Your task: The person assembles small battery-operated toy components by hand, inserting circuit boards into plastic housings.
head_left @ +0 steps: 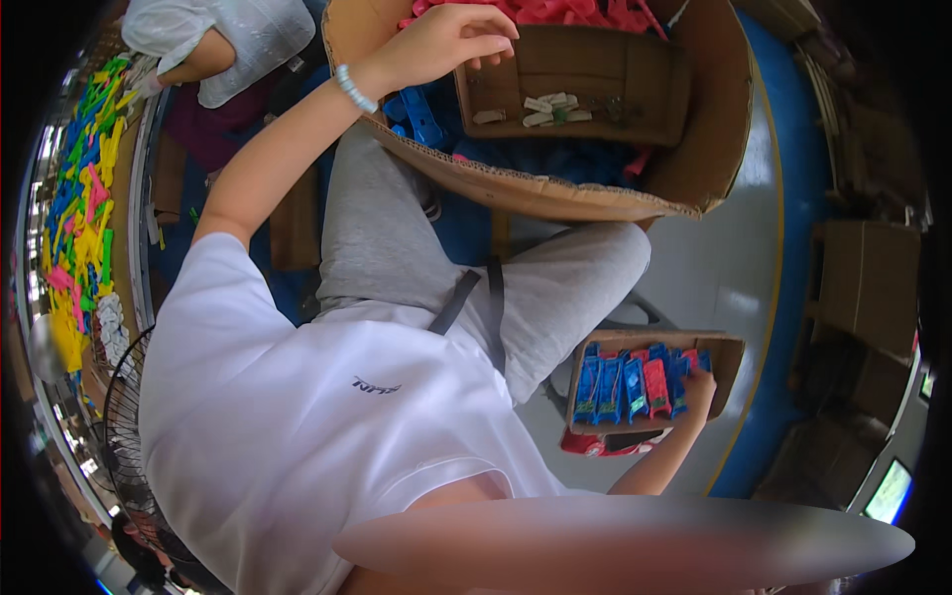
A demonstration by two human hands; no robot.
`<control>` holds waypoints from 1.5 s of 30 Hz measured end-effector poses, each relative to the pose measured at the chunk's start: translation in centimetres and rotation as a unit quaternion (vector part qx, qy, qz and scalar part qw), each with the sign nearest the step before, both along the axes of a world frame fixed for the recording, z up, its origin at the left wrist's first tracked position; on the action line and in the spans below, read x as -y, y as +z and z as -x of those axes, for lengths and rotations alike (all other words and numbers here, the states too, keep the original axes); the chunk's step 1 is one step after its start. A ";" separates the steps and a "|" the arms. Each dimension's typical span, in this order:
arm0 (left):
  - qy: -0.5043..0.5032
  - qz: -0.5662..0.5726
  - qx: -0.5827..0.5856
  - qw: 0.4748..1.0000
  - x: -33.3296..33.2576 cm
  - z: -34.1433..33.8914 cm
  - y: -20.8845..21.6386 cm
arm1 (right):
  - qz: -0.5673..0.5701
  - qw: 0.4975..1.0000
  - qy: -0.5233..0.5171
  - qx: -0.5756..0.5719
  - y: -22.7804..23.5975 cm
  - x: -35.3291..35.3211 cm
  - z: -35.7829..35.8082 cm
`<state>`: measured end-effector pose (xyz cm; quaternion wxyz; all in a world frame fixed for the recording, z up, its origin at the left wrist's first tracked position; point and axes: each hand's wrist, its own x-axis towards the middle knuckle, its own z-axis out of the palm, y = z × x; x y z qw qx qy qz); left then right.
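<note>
Above the large cardboard box my left hand [451, 42], with a pale beaded bracelet at the wrist, hangs with loosely bent fingers apart and nothing visible in them. Below it, a shallow cardboard tray [635, 74] holds several small white pieces [553, 107] and some tiny dark bits. At the right, my right hand [700, 395] reaches into a small carton [729, 362]. Its fingers are closed at a blue plastic part [678, 382] at the row's right end; the fingertips are partly hidden. Several blue parts [610, 387] and a red part [656, 385] stand side by side there.
The large cardboard box [535, 193] holds pink pieces [585, 12] and blue pieces [424, 117] around the tray. Far left, a long table carries many coloured plastic strips [87, 213], near another person's arm [203, 55]. A fan [129, 416] stands behind; cartons [868, 288] line the right.
</note>
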<state>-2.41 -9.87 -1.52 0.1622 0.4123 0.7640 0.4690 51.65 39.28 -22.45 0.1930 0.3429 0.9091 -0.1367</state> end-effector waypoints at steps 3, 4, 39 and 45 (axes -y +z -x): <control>0.011 0.144 -0.303 0.942 -3.4 8.6 -5.1 | 0.027 0.998 -0.036 -0.036 1.3 0.3 -1.2; 0.017 0.188 -0.342 0.921 -3.0 11.3 -7.1 | 0.042 0.994 -0.056 -0.079 2.2 0.9 0.5; 0.070 0.469 -0.279 0.835 -11.5 31.6 -5.3 | 0.041 0.982 -0.159 -0.094 12.2 7.3 6.1; 0.020 0.366 -0.385 0.847 -10.3 30.8 -5.7 | -0.043 0.979 -0.084 -0.183 14.7 7.2 12.8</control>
